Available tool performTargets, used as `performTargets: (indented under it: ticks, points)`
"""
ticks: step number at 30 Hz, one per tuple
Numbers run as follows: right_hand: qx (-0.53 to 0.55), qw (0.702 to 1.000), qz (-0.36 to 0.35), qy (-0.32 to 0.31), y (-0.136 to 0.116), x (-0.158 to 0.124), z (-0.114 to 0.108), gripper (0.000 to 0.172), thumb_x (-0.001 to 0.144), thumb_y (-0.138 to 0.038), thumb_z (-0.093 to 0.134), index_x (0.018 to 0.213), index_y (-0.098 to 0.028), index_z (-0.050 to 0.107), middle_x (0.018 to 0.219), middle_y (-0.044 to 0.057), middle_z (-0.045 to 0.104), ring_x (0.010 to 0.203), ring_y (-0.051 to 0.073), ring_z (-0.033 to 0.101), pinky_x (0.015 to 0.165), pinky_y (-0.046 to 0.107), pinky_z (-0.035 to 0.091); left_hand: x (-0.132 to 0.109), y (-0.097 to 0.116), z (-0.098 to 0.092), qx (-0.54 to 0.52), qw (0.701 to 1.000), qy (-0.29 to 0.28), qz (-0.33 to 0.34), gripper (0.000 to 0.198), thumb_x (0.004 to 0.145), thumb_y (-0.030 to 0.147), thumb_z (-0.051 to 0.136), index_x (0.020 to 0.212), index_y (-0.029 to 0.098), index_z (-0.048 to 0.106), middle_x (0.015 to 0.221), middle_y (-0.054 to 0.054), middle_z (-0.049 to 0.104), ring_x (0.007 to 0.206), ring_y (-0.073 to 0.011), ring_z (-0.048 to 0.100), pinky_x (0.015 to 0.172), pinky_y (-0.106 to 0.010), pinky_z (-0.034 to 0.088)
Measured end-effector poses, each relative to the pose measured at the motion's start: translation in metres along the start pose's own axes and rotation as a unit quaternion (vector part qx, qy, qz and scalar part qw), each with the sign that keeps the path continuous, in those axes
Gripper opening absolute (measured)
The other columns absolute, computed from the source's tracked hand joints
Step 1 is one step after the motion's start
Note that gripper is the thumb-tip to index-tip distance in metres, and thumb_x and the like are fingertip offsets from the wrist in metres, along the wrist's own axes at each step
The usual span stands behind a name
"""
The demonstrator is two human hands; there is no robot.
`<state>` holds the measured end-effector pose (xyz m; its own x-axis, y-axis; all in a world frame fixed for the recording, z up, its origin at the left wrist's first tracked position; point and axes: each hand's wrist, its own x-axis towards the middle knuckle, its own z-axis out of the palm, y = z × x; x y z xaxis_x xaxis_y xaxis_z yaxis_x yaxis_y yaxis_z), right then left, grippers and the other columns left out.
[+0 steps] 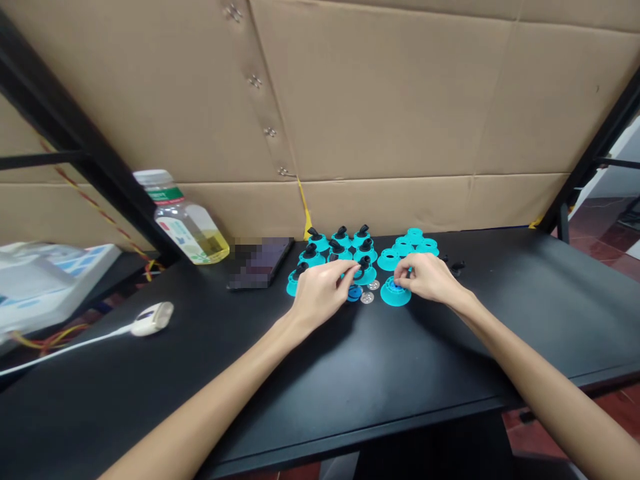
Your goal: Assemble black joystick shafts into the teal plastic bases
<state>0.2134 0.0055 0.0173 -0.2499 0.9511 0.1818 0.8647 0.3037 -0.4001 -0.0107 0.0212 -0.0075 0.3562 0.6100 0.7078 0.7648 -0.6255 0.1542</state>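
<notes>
A turquoise cone-shaped plastic base [395, 295] stands on the black table, with a small blue round piece [395, 285] in its top. My right hand [427, 277] pinches at that blue piece, fingertips at the top of the base. My left hand [323, 290] is held with thumb and forefinger together, over the front of the grouped bases; whatever is between its fingertips is too small to make out. Just below them lie a blue disc [355, 293] and two clear discs [367, 298]. Turquoise bases with black knobs [340, 251] stand in rows behind my left hand, partly hidden by it.
More turquoise bases [415, 238] without knobs sit behind my right hand, beside small black parts [456, 268]. Leftward are a phone [263, 263], a bottle of yellow liquid [187, 230], a white cable plug [153, 319] and a power strip [65, 290]. Cardboard [390, 100] walls the back.
</notes>
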Motion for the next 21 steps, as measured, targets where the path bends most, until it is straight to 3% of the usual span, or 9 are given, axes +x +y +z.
performTargets:
  ticks: [6,15,21]
  points:
    - [0.055,0.998,0.04,-0.016,0.002,0.003,0.005,0.008,0.073,-0.019,0.063,0.074,-0.022,0.07,0.074,-0.004,0.068,0.065,0.011,0.055,0.055,0.022,0.032,0.0,0.001,0.001,-0.006,1.0,0.006,0.008,0.024,0.092,0.028,0.051,0.086,0.019,0.073,0.079,-0.002,0.075,0.064,-0.0158,0.068,0.055,-0.024,0.045]
    - [0.092,0.995,0.038,0.009,0.009,0.008,0.014,0.02,0.066,-0.008,0.059,0.08,-0.019,0.068,0.065,-0.003,0.064,0.057,0.01,0.054,0.053,0.021,0.034,0.0,0.001,0.0,-0.012,1.0,0.011,0.024,0.022,0.091,0.026,0.052,0.087,0.018,0.073,0.081,-0.002,0.075,0.067,-0.0167,0.068,0.057,-0.024,0.046]
    - [0.125,0.99,0.059,-0.006,0.005,0.009,0.015,0.023,0.066,-0.004,0.057,0.084,-0.015,0.066,0.06,-0.003,0.061,0.045,0.007,0.052,0.048,0.019,0.035,0.0,0.003,-0.001,-0.012,0.999,0.014,0.032,0.023,0.092,0.026,0.051,0.086,0.018,0.072,0.079,-0.002,0.075,0.067,-0.0179,0.07,0.056,-0.025,0.045]
